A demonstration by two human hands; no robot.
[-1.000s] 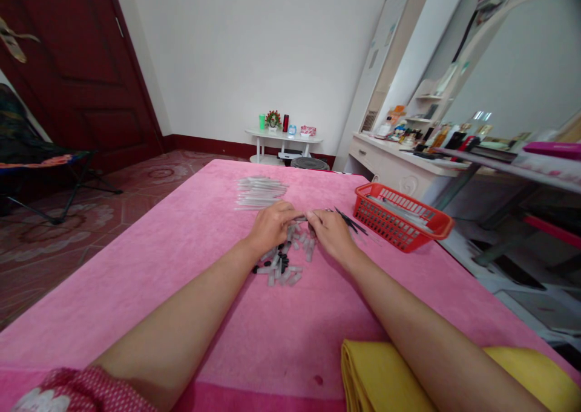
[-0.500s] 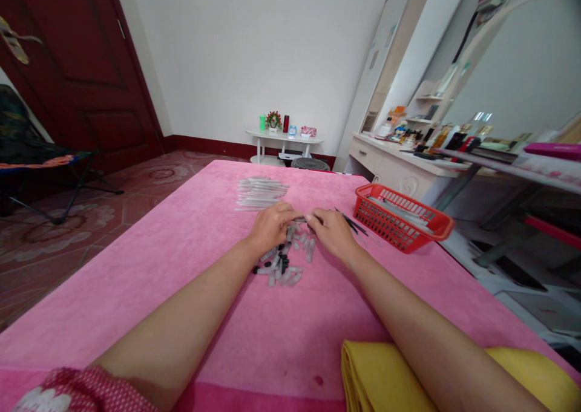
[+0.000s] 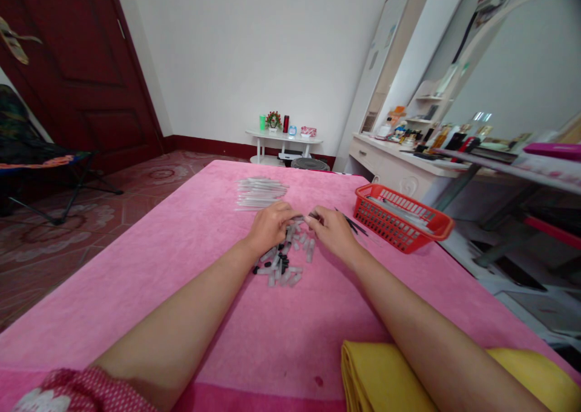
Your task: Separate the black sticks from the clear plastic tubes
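Note:
Above a loose pile, my left hand (image 3: 271, 225) and my right hand (image 3: 333, 229) meet with fingers pinched together. Whatever lies between their fingertips is too small and covered to make out. The pile under them holds several short translucent sleeves (image 3: 297, 271) and small black caps (image 3: 284, 262), partly hidden by my left hand. Beyond my left hand lies a stack of slim whitish pen-like tubes (image 3: 261, 193), side by side. Thin black rods (image 3: 356, 225) rest just right of my right hand.
A red plastic basket (image 3: 399, 233) with long pale tubes in it stands at the table's right edge. Folded yellow cloth (image 3: 376, 376) lies at the front right, under my right forearm. Pink cloth (image 3: 190, 267) covers the table. A dressing table (image 3: 394, 158) stands beyond the basket.
The fingers of my right hand have shifted very slightly, and its thumb sits a little left and lower. My left hand and the pile look the same.

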